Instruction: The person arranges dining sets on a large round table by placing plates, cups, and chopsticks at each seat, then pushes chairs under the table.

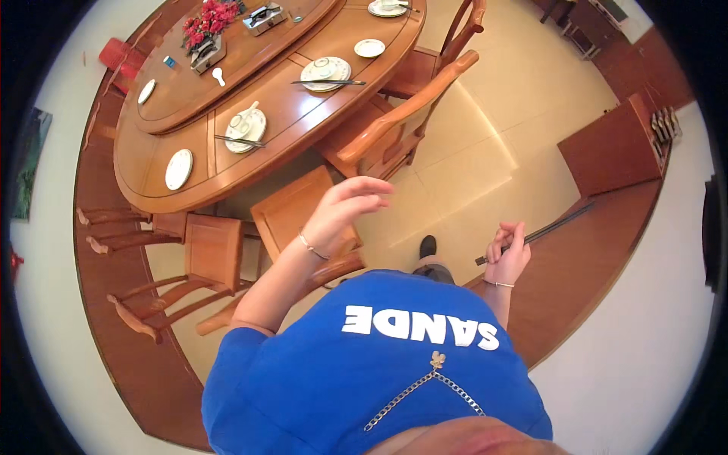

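My right hand (509, 258) is closed around dark chopsticks (560, 221), held low at my right side. Their long ends reach up and to the right, past the wooden wall panelling. My left hand (345, 213) is raised in front of me with its fingers stretched out and nothing in it. Below it is a wooden chair (292, 208), and the round dining table (201, 199) stands beyond. Nearest on the table are a white plate (179, 169), a plate (256, 139) with a bowl and dark chopsticks (241, 141) across it, and another such setting (334, 71).
Chairs with curved arms (413, 114) ring the table. On its raised centre (250, 68) are red flowers (210, 20) and a small stove (264, 18). A wooden cabinet (607, 148) holding cutlery (666, 125) stands at the right. Tiled floor (455, 178) lies between.
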`<action>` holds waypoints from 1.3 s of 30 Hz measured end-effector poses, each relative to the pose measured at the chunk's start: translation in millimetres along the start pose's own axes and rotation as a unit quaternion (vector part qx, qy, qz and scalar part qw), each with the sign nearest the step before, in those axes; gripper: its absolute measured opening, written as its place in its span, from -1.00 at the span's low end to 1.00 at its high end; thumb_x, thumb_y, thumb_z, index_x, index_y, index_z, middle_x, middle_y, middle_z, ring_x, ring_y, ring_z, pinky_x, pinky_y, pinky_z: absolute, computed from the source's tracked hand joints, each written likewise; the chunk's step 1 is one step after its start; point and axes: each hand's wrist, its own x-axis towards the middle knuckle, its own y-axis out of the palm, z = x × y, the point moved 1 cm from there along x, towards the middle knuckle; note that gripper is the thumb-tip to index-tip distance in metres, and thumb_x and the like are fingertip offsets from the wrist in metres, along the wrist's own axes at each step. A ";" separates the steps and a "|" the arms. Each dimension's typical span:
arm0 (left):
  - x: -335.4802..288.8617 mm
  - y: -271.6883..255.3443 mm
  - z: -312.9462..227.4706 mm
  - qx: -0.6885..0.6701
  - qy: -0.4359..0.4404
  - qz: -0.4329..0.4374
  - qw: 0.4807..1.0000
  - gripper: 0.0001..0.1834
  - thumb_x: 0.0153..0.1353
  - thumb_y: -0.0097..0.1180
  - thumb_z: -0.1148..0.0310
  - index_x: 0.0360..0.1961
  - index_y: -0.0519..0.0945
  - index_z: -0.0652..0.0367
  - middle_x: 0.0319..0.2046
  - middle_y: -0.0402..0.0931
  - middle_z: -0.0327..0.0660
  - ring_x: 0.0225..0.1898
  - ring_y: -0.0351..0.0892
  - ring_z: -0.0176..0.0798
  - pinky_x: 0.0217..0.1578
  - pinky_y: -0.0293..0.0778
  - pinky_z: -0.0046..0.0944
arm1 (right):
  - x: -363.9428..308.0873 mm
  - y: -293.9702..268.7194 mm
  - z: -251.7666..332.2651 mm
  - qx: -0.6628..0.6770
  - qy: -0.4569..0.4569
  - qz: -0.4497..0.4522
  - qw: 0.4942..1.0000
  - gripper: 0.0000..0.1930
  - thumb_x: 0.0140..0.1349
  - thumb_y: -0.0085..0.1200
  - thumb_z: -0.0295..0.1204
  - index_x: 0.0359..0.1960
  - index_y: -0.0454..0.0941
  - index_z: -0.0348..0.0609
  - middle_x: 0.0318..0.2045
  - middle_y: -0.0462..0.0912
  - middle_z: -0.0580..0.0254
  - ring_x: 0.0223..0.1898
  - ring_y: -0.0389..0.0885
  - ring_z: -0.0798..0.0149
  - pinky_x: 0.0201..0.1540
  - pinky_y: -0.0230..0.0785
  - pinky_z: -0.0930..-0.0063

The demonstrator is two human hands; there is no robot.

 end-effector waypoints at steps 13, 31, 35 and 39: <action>95.2 72.8 -22.2 0.052 0.099 -0.221 0.969 -0.74 0.23 0.16 0.44 -0.06 0.57 0.28 -0.12 0.62 -0.15 -0.11 0.59 -0.32 -0.02 0.46 -0.30 | 205.8 -44.4 92.3 -0.079 0.014 0.052 0.995 -0.61 0.46 -0.12 -0.17 -0.34 0.52 -0.26 -0.58 0.45 0.31 -0.79 0.12 0.56 -0.77 -0.11 0.64; 247.4 -192.5 -53.0 0.584 0.131 -0.453 0.661 -0.24 -0.15 0.47 0.10 0.06 0.48 0.26 0.01 0.51 0.08 0.09 0.47 0.04 0.12 0.42 -0.11 | 184.8 50.4 159.3 -0.352 -0.278 0.195 0.872 -0.66 0.45 -0.09 -0.32 0.07 0.51 -0.34 -0.63 0.51 0.45 -0.72 0.08 0.71 -0.64 -0.10 0.76; 259.8 -213.6 -49.7 0.581 0.088 -0.468 0.660 -0.21 -0.14 0.47 0.12 0.13 0.45 0.22 0.00 0.52 0.09 0.09 0.48 0.06 0.13 0.42 -0.10 | 184.4 117.3 163.0 -0.384 -0.251 0.314 0.831 -0.65 0.46 -0.13 -0.30 0.08 0.53 -0.28 -0.57 0.56 0.45 -0.69 0.10 0.72 -0.63 -0.07 0.74; 254.5 -221.5 -44.2 0.620 0.056 -0.442 0.646 -0.35 -0.05 0.39 0.18 0.10 0.49 0.14 -0.01 0.54 0.04 0.06 0.51 0.05 0.09 0.45 -0.08 | 223.0 201.8 124.3 -0.436 -0.321 0.427 0.724 -0.68 0.43 -0.09 -0.29 -0.04 0.62 -0.26 -0.38 0.69 0.29 -0.46 0.51 0.50 -0.35 0.33 0.59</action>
